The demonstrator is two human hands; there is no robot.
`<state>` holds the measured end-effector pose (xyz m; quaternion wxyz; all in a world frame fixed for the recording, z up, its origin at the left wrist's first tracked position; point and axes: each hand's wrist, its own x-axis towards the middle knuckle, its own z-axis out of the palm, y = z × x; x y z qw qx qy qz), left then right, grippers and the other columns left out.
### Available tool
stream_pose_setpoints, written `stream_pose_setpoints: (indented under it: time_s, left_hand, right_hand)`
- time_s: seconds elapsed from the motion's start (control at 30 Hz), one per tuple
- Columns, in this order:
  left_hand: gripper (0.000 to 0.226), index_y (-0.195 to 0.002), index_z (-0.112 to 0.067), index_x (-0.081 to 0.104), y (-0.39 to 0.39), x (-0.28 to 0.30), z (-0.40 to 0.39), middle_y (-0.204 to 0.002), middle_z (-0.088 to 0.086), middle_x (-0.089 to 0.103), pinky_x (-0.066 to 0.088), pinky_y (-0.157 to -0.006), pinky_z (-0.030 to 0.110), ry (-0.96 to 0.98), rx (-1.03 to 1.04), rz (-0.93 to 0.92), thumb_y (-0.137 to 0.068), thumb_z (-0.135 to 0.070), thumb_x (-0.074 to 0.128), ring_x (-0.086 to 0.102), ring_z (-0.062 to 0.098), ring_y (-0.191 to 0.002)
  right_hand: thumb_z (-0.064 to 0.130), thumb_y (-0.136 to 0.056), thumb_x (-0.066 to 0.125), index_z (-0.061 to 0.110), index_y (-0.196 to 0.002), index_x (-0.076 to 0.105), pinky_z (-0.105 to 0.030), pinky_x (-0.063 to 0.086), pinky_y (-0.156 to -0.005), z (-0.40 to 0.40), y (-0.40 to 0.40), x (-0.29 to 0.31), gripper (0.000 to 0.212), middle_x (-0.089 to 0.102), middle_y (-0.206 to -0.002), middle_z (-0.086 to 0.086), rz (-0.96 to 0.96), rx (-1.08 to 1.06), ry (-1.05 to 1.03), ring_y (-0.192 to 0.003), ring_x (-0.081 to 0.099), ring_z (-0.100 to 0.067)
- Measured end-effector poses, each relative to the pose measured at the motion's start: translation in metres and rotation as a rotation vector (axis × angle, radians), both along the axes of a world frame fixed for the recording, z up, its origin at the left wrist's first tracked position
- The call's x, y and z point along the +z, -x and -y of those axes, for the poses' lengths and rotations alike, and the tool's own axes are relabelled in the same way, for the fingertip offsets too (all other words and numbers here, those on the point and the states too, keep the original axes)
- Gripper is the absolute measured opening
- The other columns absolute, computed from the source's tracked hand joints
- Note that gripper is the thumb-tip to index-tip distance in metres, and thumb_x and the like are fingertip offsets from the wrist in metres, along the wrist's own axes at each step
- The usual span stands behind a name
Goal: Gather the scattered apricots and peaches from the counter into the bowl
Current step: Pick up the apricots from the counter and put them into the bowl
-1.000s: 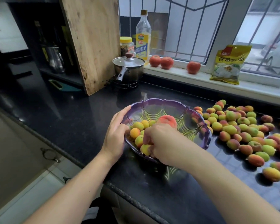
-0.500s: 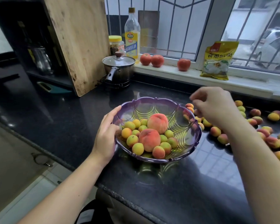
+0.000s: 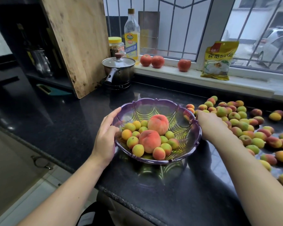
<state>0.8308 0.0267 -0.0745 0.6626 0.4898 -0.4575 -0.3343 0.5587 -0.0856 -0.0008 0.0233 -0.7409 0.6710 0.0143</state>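
Left hand (image 3: 106,134) is flat against the left rim of the purple bowl (image 3: 155,101), fingers pretty much straight. Inside the bowl sit two peaches (image 3: 158,124) plus a bunch of small apricots (image 3: 137,149). Right hand (image 3: 208,126) is down just past the bowl's right rim at the edge of the scattered fruit pile (image 3: 245,124) on the black counter (image 3: 72,128) — fingers hidden, so can't tell if it's got anything.

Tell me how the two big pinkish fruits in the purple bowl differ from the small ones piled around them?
The two large pink-orange peaches are far bigger than the small yellow-green apricots. The peaches are mostly rosy pink; the apricots run yellow and green, some with a red blush. There are only two peaches but over a dozen apricots. Both kinds are round and lie together in the translucent purple plastic bowl.
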Motion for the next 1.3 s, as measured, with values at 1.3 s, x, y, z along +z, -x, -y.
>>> stream_pose_setpoints:
  time_s: [1.3]
  left_hand:
    - [0.065, -0.147, -0.029, 0.058, -0.002, 0.006, -0.004, -0.15, -0.002, 0.056, 0.048, -0.116, 0.048, -0.136, 0.049, 0.079, -0.083, -0.024, 0.046, 0.057, 0.013, -0.136]
  right_hand:
    - [0.035, -0.092, 0.07, 0.029, -0.067, 0.053, -0.021, 0.035, -0.055, -0.096, -0.078, 0.036, 0.032, 0.059, -0.078, 0.007, 0.251, 0.541, -0.276, -0.075, 0.055, -0.011]
